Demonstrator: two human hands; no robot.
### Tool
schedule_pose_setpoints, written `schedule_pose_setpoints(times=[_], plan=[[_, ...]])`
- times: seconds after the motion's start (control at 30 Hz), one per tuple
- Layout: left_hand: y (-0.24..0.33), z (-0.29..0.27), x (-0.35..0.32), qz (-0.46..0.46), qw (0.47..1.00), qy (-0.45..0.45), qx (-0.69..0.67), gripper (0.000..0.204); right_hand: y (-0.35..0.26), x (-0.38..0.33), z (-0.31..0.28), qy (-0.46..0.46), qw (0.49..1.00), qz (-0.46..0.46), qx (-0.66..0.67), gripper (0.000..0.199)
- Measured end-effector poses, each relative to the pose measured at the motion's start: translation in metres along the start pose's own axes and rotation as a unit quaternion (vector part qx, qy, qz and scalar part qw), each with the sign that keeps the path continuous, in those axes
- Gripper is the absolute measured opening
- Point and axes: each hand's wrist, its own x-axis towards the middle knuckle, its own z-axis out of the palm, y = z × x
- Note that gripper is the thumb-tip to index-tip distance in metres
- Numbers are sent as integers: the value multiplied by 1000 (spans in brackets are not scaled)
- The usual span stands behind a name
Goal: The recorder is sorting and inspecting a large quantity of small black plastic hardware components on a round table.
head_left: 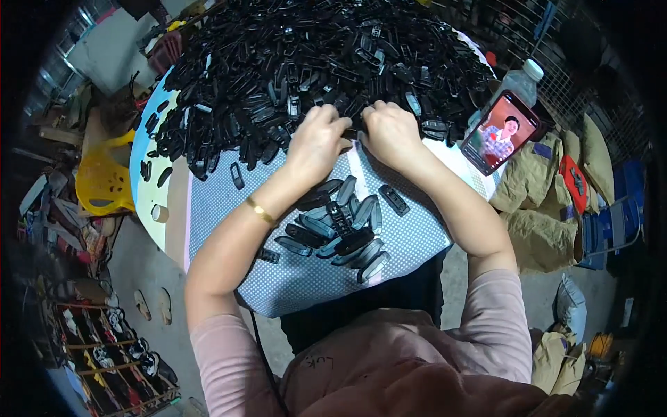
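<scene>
Both my hands rest at the near edge of a big heap of small black plastic casings [257, 83], knuckles up and close together. My left hand [319, 139] is closed, its fingers curled down toward the heap. Beside it my right hand [393, 133] is curled the same way. Dark plastic shows in the narrow gap between them, but the fingertips and whatever they grip are hidden. Nearer to me, between my forearms, lies a smaller pile of long curved black casings [333, 226]. A single rectangular casing [394, 200] lies right of that pile.
A patterned cloth [278, 288] covers the near part of the round table. At right a phone [501, 132] leans against a clear bottle [522, 80]. A yellow plastic chair [104, 174] stands left, brown sacks [538, 233] stand right, and a shoe rack [114, 358] is at lower left.
</scene>
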Motion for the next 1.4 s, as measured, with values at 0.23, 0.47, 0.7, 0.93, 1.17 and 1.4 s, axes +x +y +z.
schedule_pose_setpoints(times=[0.23,0.47,0.7,0.93,1.17,1.4], plan=[[-6,-29,-15,-345,782,10,-519,32,-6,12,-30,77,958,35,274,31],[-10,-31,-21,-344,730,30,-590,33,-26,2,-20,48,885,-49,461,29],[-13,-36,-22,-361,751,43,-552,35,-33,0,-22,79,882,-57,460,27],[-8,-37,-23,-332,764,46,-551,35,-36,-5,-25,124,915,-97,372,28],[8,-42,-18,-337,753,102,-556,29,-43,-3,-15,154,926,-95,332,32],[5,-56,-19,-252,817,29,-518,23,-35,-6,-14,-12,902,-40,430,29]])
